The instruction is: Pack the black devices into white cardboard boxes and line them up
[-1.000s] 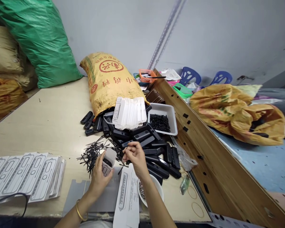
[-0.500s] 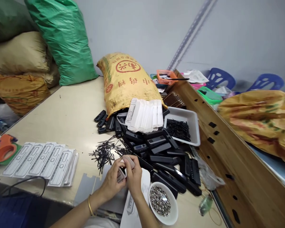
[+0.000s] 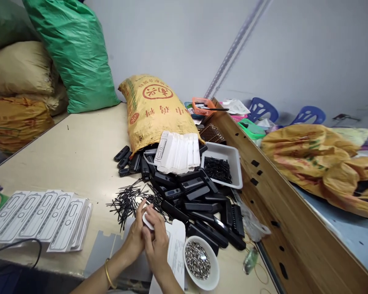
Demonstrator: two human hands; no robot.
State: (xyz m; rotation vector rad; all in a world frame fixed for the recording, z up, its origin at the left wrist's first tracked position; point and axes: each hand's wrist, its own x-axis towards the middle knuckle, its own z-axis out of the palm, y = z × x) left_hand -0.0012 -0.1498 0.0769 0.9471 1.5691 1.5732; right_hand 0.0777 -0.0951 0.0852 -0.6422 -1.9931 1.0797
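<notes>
My left hand point(image 3: 135, 236) and my right hand point(image 3: 157, 239) press together over a small white carton point(image 3: 147, 222), closed round it from both sides. Only the carton's pale end shows; fingers hide the rest. Under my hands lies a flat printed white carton point(image 3: 175, 245). Just beyond my fingertips is a loose pile of thin black sticks point(image 3: 125, 204). To the right of my right hand, a white bowl point(image 3: 214, 272) holds small shiny metal parts point(image 3: 198, 259). Several black plastic cases point(image 3: 199, 196) are heaped past it.
Rows of printed cartons point(image 3: 38, 220) lie at left. A yellow sack point(image 3: 159, 106) rests behind the heap, with a stack of white cartons point(image 3: 179, 153) at its mouth. The grey tray point(image 3: 237, 167) holds more black sticks. A wooden board point(image 3: 263, 196) edges the right side.
The open carton end visible earlier is now covered by my fingers, and my hands have come flatter together over it. The view has turned slightly right.
</notes>
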